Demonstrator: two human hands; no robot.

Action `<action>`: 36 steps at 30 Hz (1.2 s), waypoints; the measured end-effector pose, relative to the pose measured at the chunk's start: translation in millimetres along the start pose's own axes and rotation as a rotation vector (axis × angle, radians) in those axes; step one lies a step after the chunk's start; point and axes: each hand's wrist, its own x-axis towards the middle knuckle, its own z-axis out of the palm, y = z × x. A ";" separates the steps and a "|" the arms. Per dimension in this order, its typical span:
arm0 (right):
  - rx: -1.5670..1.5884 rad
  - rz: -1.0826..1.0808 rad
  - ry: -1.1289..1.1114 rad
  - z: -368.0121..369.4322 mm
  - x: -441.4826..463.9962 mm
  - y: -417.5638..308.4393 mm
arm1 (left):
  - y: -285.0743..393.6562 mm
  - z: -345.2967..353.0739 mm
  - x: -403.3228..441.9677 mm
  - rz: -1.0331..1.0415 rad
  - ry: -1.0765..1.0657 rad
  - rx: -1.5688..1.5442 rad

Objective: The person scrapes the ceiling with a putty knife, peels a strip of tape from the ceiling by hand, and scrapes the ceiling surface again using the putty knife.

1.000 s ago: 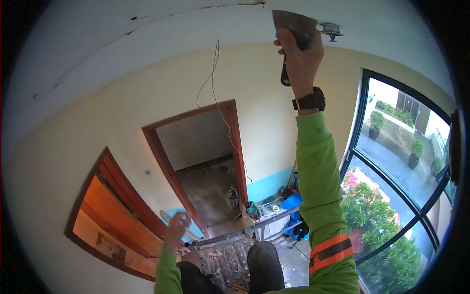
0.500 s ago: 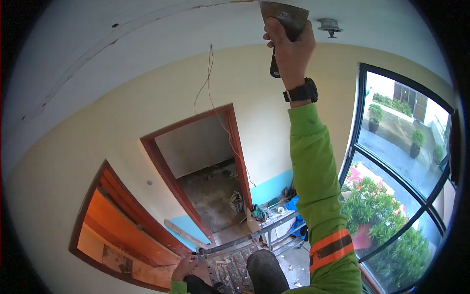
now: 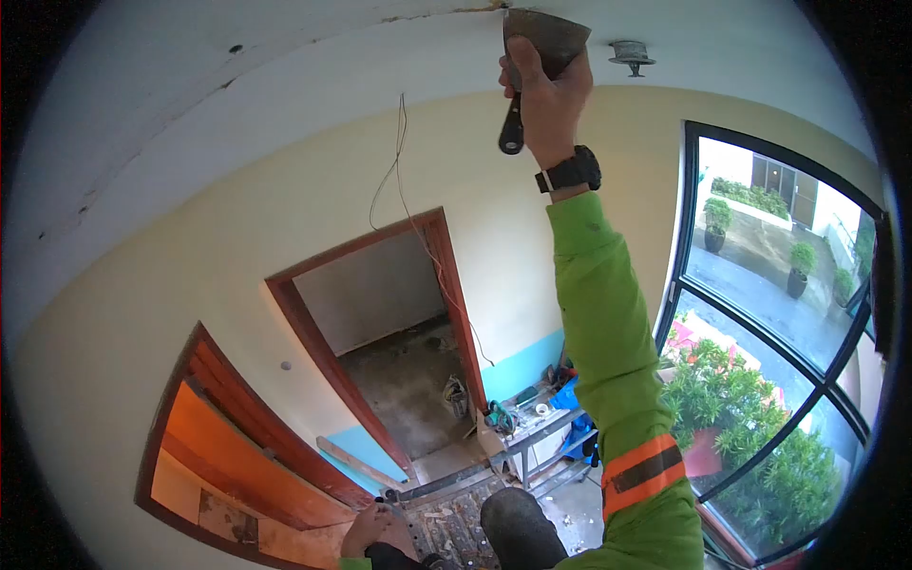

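Note:
My right hand [image 3: 551,90], raised at top centre, is closed round a wide putty knife [image 3: 546,40]. Its dark blade lies close to the ceiling by the end of a cracked seam [image 3: 418,16], and the black handle points down below my fingers. A black watch is on that wrist. Low in the view, my left hand [image 3: 375,528] is beside my dark-clothed leg; its fingers are partly hidden, and whether they hold anything cannot be made out.
A ceiling fitting [image 3: 632,57] is right of the blade. Thin wires [image 3: 401,161] hang before the wall and doorway. Below are a littered platform [image 3: 456,522], a metal rail [image 3: 541,435] and a bench with tools [image 3: 518,418]. A black-framed window [image 3: 679,285] stands at right.
My right hand and the putty knife have shifted left along the ceiling towards the seam. My left hand has dropped from beside the doorway to near my leg.

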 end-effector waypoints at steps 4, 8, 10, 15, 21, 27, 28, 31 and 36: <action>0.202 0.045 -0.005 11.2 -4.9 9.7 | -4.8 -0.7 0.0 0.129 0.016 0.020; 0.340 0.137 0.105 31.6 -14.1 3.9 | -52.6 2.6 28.8 0.167 0.033 -0.201; 0.409 0.146 0.140 44.2 -17.7 6.3 | -6.4 4.8 6.9 0.171 0.046 -0.110; 0.647 0.211 0.256 77.7 -29.9 1.1 | 17.3 10.0 0.6 0.178 0.118 0.152; 0.838 0.524 0.295 94.7 -38.2 -25.3 | 32.4 16.3 -6.1 0.147 0.116 0.166; 1.364 0.703 0.136 76.0 -38.0 -27.3 | -0.1 15.0 11.1 0.196 0.112 0.214; 1.206 0.680 0.173 76.3 -37.8 -29.3 | 13.6 13.2 4.5 0.187 0.118 0.181; 1.008 0.712 0.214 61.9 -42.1 -35.2 | 15.4 7.7 -7.4 0.181 0.106 0.232; 0.679 0.677 0.235 12.5 -67.5 -61.5 | 18.1 3.2 -0.1 0.226 0.205 0.039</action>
